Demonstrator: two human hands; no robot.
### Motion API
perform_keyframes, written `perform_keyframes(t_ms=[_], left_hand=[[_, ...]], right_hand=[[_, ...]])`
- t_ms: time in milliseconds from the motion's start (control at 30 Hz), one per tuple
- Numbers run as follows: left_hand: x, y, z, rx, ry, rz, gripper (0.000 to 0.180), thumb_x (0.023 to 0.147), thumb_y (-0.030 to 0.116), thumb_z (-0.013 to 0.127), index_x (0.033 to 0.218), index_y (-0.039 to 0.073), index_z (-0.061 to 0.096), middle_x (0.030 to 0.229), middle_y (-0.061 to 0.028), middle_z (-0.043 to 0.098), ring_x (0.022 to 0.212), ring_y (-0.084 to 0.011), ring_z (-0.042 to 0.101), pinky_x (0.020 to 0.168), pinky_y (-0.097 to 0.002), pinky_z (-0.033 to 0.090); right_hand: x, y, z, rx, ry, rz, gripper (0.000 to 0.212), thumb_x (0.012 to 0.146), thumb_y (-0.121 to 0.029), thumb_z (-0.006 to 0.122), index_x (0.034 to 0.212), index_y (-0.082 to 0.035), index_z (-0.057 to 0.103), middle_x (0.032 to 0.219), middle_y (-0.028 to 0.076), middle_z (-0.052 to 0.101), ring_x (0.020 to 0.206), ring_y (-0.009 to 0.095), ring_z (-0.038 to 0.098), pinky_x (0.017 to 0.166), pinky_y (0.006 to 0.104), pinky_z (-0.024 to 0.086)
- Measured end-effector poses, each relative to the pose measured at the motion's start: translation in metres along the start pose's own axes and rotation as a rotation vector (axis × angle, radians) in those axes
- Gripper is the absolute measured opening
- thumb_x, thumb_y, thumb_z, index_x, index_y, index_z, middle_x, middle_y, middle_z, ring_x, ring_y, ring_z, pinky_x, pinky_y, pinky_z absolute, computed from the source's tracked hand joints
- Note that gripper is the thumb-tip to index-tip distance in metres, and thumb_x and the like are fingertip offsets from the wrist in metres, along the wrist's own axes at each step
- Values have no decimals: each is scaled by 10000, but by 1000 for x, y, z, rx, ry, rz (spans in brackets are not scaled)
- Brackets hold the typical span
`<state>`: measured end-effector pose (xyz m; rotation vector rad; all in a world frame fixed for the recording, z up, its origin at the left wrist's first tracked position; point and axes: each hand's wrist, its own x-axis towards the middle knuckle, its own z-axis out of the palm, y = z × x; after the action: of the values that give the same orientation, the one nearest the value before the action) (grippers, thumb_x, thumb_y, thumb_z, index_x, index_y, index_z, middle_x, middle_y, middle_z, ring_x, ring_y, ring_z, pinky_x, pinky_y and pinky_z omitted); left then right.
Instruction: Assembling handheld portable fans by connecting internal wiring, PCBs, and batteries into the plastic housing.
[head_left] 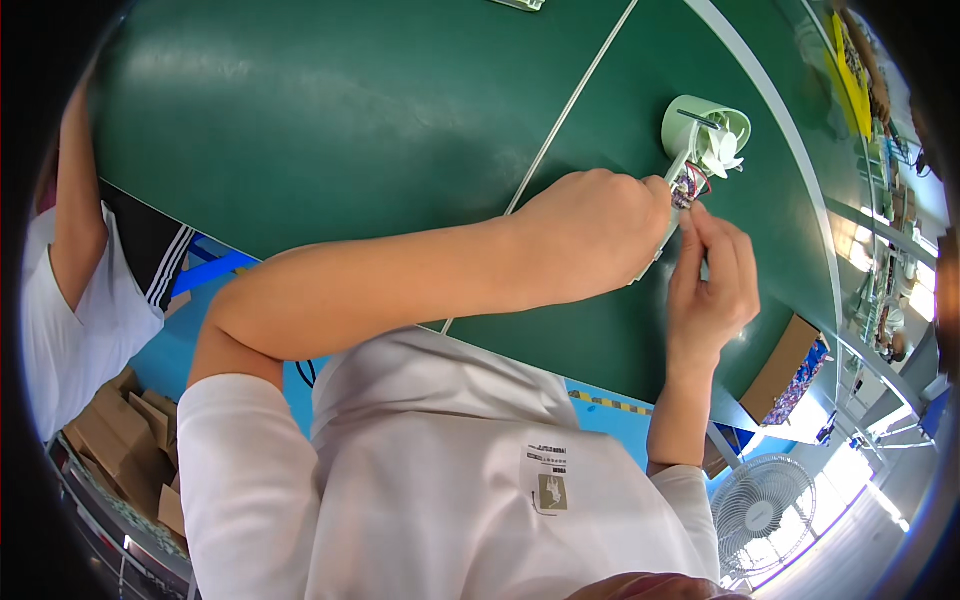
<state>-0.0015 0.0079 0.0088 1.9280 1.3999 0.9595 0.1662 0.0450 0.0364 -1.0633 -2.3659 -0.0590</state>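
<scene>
A small handheld fan [670, 112] in pale green lies on the green table, its round head pointing away from me. White blades [722, 155] show at the head's opening. My left hand [605, 228] is closed around the fan's handle and hides most of it. Red and dark wires [692, 182] come out of the open handle beside a small cluster of parts. At that cluster, the thumb and fingers of my right hand [712, 270] are pinched together. What lies between those fingertips is too small to make out.
A pale strip [572, 105] crosses the green table [350, 130]. An open cardboard box [785, 372] with small colourful items stands at the right edge. Another person's arm [82, 200] reaches in at far left, above cardboard boxes [125, 440]. A floor fan [765, 512] stands lower right.
</scene>
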Motion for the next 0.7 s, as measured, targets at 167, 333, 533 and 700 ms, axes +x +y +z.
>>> perform_keyframes(t_ms=[167, 333, 533, 700], left_hand=[[1, 2, -4, -62, -78, -21, 138, 825, 47, 627, 851, -78, 573, 750, -210, 621, 650, -345, 680, 547, -400, 559], [-1, 4, 1, -4, -35, 30, 240, 872, 142, 643, 842, -47, 498, 586, -178, 595, 540, -359, 629, 493, -414, 521], [-1, 5, -9, -3, -79, -105, 292, 847, 143, 676, 857, -96, 509, 684, -219, 606, 588, -377, 653, 514, -397, 541], [-13, 11, -17, -38, -34, -61, 514, 824, 218, 748, 1079, -144, 488, 846, -240, 606, 653, -370, 675, 539, -377, 559]], right_hand=[[-9, -9, -2, -51, -51, -2, 157, 817, -9, 732, 972, -5, 708, 851, 82, 658, 688, 210, 627, 581, 304, 501], [-4, -22, -8, -233, -190, -18, 290, 854, 28, 665, 1142, 2, 678, 986, 117, 671, 767, 252, 663, 640, 307, 526], [-4, -8, -24, 369, -252, 254, 378, 868, 9, 660, 1245, -6, 629, 1133, 92, 663, 844, 170, 677, 693, 323, 534], [-11, -10, -36, 273, -354, 477, 340, 867, -40, 690, 1203, 1, 660, 1026, 75, 689, 837, 126, 650, 671, 268, 506]])
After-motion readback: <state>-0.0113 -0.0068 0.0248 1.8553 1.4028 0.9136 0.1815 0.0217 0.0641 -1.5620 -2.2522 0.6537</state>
